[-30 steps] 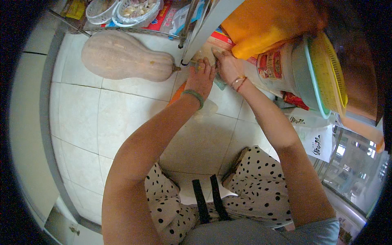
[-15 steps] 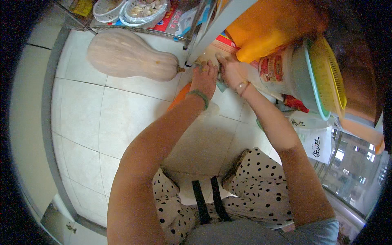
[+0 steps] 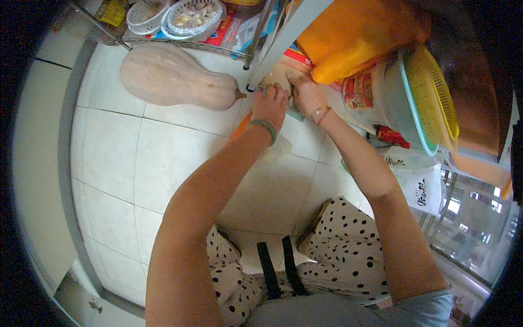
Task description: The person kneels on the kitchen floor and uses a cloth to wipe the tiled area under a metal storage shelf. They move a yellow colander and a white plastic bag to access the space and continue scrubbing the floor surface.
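Both my hands work close together on the floor beside a shelf leg. My left hand (image 3: 271, 106), with a green bracelet at its wrist, has its fingers bent and pressed together at something small and hidden. Just right of it, my right hand (image 3: 309, 99) is closed, its fingers reaching over a pale surface. What lies between them is mostly covered; a bit of greenish, filmy material shows below. Under my left wrist an orange thing (image 3: 240, 128) sticks out, and a pale translucent piece (image 3: 280, 148) lies nearby. A large tan butternut squash (image 3: 169, 76) rests to the left, stem toward my hands.
A wire rack (image 3: 185, 44) holds white baskets (image 3: 193, 20) of garlic at the top. On the right stand a white bucket (image 3: 376, 95), a yellow colander (image 3: 436, 101), an orange bag (image 3: 354, 41) and a white printed bag (image 3: 422, 188). A pale post (image 3: 294, 41) slants above my hands.
My hands stay in nearly the same place, with small shifts of the fingers. The whole view has moved slightly.
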Demonstrator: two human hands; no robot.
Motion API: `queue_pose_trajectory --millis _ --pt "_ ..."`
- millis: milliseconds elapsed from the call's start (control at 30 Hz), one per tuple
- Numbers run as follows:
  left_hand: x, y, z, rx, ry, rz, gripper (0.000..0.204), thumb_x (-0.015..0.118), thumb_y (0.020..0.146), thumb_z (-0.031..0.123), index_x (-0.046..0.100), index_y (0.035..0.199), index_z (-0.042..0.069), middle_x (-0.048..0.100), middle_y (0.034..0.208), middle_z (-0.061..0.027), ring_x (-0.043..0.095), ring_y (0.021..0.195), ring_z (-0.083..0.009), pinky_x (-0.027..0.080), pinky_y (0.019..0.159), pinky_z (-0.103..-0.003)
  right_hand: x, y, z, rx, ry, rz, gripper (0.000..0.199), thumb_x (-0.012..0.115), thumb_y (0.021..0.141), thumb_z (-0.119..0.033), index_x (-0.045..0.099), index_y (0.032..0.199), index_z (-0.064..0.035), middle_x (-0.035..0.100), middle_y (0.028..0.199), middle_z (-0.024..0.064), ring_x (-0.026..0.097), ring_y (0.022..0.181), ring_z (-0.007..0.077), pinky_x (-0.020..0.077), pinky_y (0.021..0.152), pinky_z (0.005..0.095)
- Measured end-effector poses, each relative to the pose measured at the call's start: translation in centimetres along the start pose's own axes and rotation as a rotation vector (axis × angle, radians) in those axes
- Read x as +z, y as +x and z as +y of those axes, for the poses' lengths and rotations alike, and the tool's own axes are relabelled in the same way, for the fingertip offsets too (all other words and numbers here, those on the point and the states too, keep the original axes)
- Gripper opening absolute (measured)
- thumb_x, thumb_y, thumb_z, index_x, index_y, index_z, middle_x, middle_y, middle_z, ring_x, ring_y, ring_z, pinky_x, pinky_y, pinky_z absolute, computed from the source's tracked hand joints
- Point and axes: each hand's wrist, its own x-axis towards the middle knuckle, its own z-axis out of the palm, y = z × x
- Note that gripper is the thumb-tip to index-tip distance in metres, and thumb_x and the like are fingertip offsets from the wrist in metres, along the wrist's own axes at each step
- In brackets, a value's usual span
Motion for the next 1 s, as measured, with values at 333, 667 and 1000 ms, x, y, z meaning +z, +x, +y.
queue_pose_trajectory --millis 333,667,1000 --pt "1.9 -1.3 -2.2 0.018 -0.001 0.152 0.056 0.049 0.082 0.019 0.031 0.133 0.003 0.030 0.138 -0.0126 0.033 0.123 -0.0270 0.035 0.092 -0.045 -1.9 -1.1 -0.6 -0.120 0.041 0.035 0.036 0.051 0.076 -0.010 0.057 0.111 -0.0151 0.060 0.088 0.0140 0.059 0.075 0.0315 0.0484 0.063 0.0402" --pt "0.6 -0.8 -0.5 0.001 0.065 0.064 0.055 0.047 0.083 0.018 0.032 0.132 0.001 0.029 0.136 -0.0144 0.028 0.125 -0.0291 0.036 0.087 -0.042 0.4 0.6 -1.2 -0.059 -0.129 0.055 0.039 0.048 0.079 -0.012 0.050 0.118 -0.0170 0.058 0.090 0.0141 0.062 0.074 0.0309 0.0498 0.056 0.0396" --pt "0.5 -1.1 -0.1 -0.015 0.117 0.060 0.056 0.046 0.081 0.017 0.030 0.133 0.002 0.027 0.138 -0.0135 0.029 0.126 -0.0270 0.037 0.089 -0.043 -0.4 1.1 -1.6 -0.006 -0.075 -0.020 0.040 0.046 0.080 -0.013 0.049 0.120 -0.0180 0.058 0.095 0.0141 0.061 0.074 0.0332 0.0491 0.058 0.0410"
